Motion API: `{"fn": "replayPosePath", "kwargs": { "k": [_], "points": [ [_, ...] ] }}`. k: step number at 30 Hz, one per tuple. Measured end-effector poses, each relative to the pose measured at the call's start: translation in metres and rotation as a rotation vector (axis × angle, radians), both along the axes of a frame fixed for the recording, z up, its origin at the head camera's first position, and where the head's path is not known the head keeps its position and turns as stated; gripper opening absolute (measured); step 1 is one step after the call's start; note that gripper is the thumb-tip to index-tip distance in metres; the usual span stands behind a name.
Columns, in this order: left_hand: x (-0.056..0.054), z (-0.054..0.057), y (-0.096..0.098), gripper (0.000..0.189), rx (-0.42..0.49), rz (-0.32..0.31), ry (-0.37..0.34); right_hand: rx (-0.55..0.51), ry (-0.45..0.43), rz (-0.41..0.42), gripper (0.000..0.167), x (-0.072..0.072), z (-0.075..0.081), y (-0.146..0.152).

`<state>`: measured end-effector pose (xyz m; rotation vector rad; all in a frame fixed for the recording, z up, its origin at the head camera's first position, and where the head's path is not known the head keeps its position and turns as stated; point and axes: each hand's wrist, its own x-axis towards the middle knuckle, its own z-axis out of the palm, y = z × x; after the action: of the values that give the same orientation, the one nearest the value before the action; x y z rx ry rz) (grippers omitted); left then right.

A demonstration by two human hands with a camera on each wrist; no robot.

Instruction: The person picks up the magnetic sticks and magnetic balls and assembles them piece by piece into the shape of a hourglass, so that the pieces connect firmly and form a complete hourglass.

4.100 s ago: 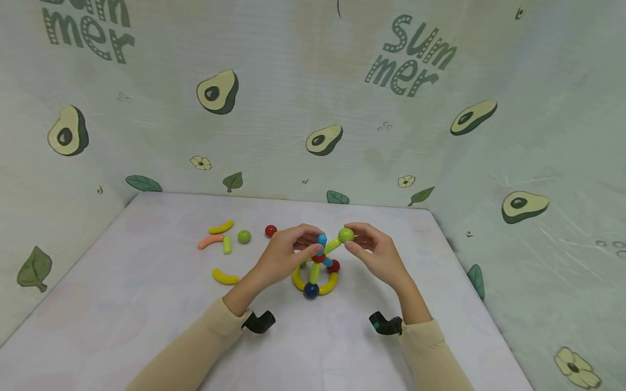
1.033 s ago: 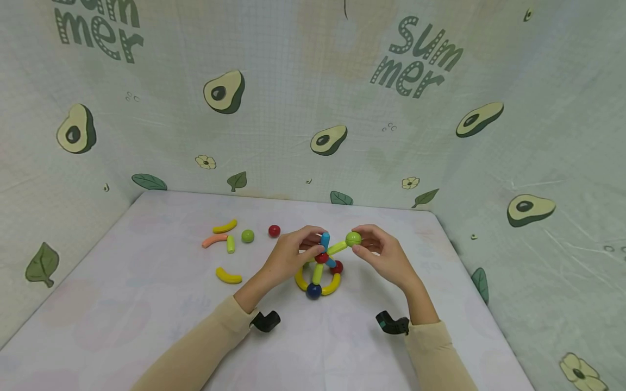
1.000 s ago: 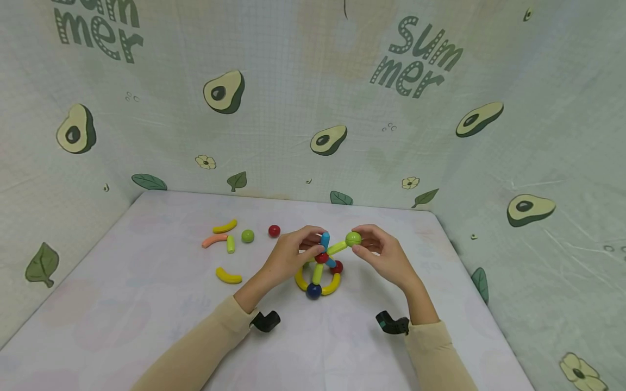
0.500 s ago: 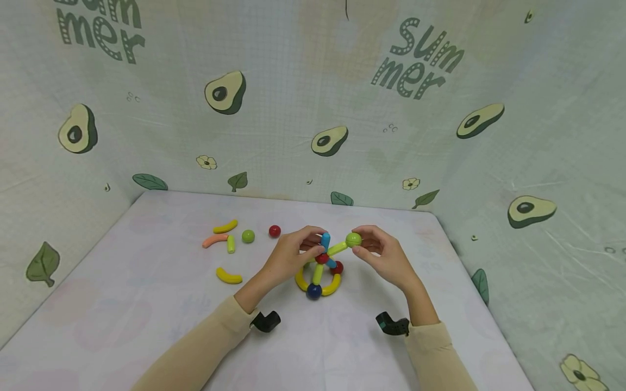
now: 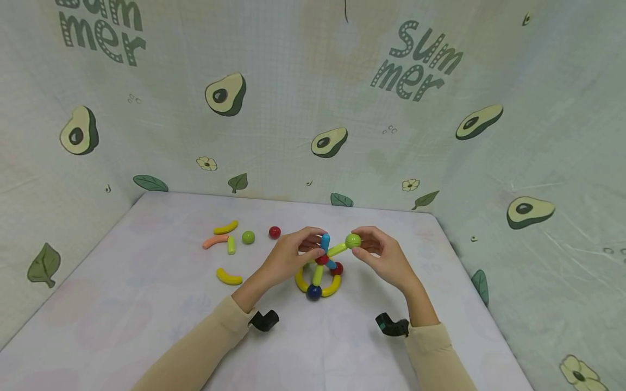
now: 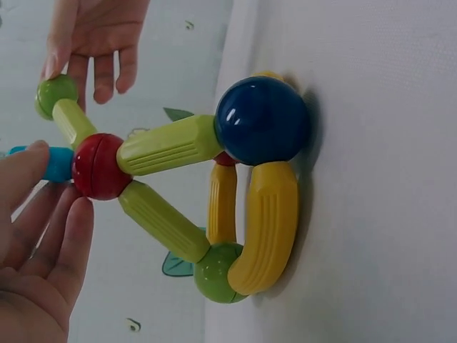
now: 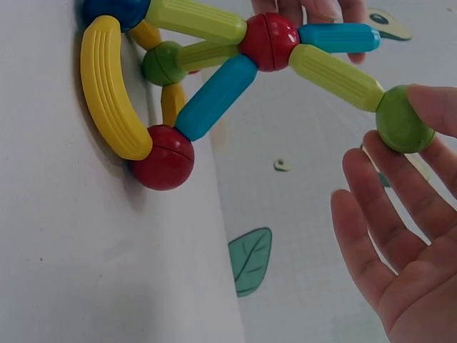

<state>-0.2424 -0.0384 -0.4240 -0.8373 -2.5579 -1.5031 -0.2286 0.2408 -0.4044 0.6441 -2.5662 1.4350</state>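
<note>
Head view: the tower [image 5: 318,276] stood midway between the table's [image 5: 352,347] side edges, with loose pieces [image 5: 215,241] toward the far left corner; the left hand [image 5: 286,259] pinched the upper blue rod [image 5: 325,240], the right hand [image 5: 383,259] the upper green ball [image 5: 353,240]. Left wrist view: the left hand's grip sat just beside the red ball [image 6: 100,166], probably the best place to brace while the base ring [image 6: 268,229] rested flat. Right wrist view: the upper green ball met the lime rod [image 7: 341,77], and pressure along that rod, without levering, seemed safest. Compared with four seconds earlier, the ball sat slightly farther out, its rod flatter; the loose pieces had stayed put.
</note>
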Motion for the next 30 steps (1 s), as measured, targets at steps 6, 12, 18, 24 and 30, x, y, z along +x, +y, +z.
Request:
{"fn": "replayPosePath", "kwargs": {
  "k": [6,12,18,24,30],
  "points": [
    [-0.008,0.005,-0.019,0.048,-0.061,0.024,0.039,-0.006,-0.005,0.003,0.037,0.001,-0.001,-0.001],
    [-0.025,0.013,-0.05,0.048,-0.103,0.084,0.089,-0.004,0.005,0.002,0.037,0.0,0.0,0.0],
    [-0.048,0.009,-0.078,0.05,-0.189,0.126,0.073,0.001,0.008,0.004,0.037,-0.001,0.0,0.0],
    [-0.067,-0.007,-0.092,0.053,-0.29,0.102,-0.003,0.002,-0.002,-0.001,0.036,0.0,-0.001,0.001],
    [-0.079,-0.016,-0.097,0.055,-0.368,0.095,-0.048,-0.003,-0.006,-0.001,0.036,0.0,-0.001,0.0]
  ]
}}
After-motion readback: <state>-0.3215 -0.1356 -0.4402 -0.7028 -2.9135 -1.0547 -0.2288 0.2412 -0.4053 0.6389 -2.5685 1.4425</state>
